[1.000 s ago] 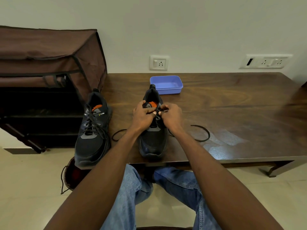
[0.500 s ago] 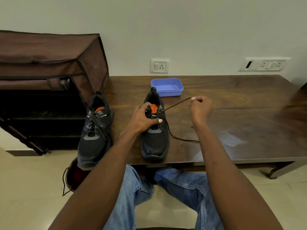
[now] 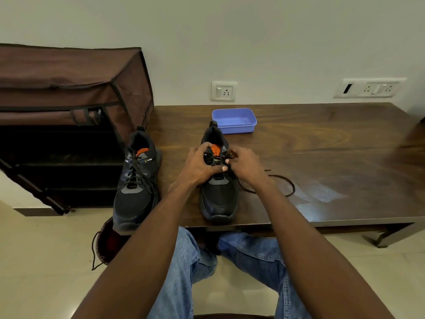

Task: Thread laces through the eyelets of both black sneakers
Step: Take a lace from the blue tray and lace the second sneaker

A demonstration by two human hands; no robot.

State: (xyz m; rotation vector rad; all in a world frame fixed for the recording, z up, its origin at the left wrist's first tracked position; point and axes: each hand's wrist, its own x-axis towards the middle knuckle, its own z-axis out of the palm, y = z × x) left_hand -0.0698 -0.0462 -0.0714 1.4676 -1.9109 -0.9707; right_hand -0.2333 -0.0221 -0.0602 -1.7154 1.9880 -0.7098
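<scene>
Sneaker (image 3: 218,192) being laced stands centre of frame on table (image 3: 333,157), toe toward viewer. Left hand (image 3: 200,166) curled round upper at tongue, steadying. Right hand (image 3: 243,165) pinches lace (image 3: 282,180) tip at upper eyelets; exact eyelet cannot be told. Loose lace loops on table right of sneaker.

Judged step: tip fed through next eyelet.
- Eyelet flap to be held firm.
- Tip to be gripped close to end.
- Slack drawn through evenly, twist avoided.

Second sneaker (image 3: 136,178), left-centre at table edge, appears laced.

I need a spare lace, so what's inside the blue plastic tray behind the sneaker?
The shallow blue plastic tray shows only its bare floor; the black sneaker's heel covers its near-left corner.
</scene>
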